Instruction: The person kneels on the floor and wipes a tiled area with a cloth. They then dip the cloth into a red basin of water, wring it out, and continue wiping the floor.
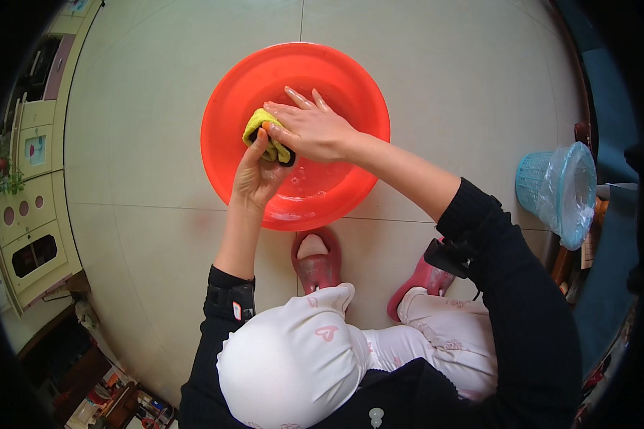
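Note:
A bunched yellow cloth (258,119) with black parts is in my left hand (260,174), its thumb pressed against the near side. From the right, my right hand (316,128) lies over the cloth, palm down. Its thumb and forefinger touch the cloth while the other fingers spread apart; they look wet. Both hands are above a round red-orange plastic basin (220,126). Shallow water (322,179) with some bubbles shows inside it. The cloth's underside and part of my left fingers are hidden.
The basin stands on a pale tiled floor (150,134), just beyond my feet in pink slippers (317,271). A light-blue plastic wastebasket (534,174) with a clear liner stands at right. Cream cabinets (32,214) line the left side. My knee (279,359) is close below the hands.

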Motion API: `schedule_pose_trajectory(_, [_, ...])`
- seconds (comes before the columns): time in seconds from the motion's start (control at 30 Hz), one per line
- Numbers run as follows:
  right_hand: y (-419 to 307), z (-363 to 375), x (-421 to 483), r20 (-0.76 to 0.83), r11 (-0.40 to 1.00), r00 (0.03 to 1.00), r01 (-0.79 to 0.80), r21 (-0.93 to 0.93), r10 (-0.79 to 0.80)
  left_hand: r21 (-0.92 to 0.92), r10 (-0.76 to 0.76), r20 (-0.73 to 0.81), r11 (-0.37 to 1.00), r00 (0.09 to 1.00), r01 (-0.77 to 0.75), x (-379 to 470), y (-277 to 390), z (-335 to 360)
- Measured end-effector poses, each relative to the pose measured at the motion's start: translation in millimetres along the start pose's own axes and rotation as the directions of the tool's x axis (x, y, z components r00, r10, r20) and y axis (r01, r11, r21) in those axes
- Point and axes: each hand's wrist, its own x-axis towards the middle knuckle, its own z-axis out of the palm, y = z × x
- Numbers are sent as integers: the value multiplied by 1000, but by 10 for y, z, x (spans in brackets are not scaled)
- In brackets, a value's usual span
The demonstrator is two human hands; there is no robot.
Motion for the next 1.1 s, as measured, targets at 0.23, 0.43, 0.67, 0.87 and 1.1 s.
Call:
schedule_pose_trajectory(0.23, [124, -440, 113, 360, 763, 933, -223, 607, -13, -15, -228, 108, 973, 968, 231, -40, 135, -35])
schedule_pose_trajectory(0.43, [116, -387, 210, 261, 570, 962, -167, 804, -86, 102, -373, 255, 928, 892, 359, -31, 29, 148])
schedule_pose_trajectory(0.67, [11, -452, 323, 421, 582, 847, -173, 795, -324, 91, -428, 345, 901, 836, 424, 30, -101, 207])
schedule_pose_trajectory(0.87, [-49, -464, 392, 463, 558, 821, -224, 799, -334, 171, -453, 316, 891, 834, 420, 41, -75, 168])
schedule_pose_trajectory(1.1, [-90, -348, 416, 363, 751, 923, -152, 643, -124, 318, -377, 110, 890, 920, 327, 49, -81, 180])
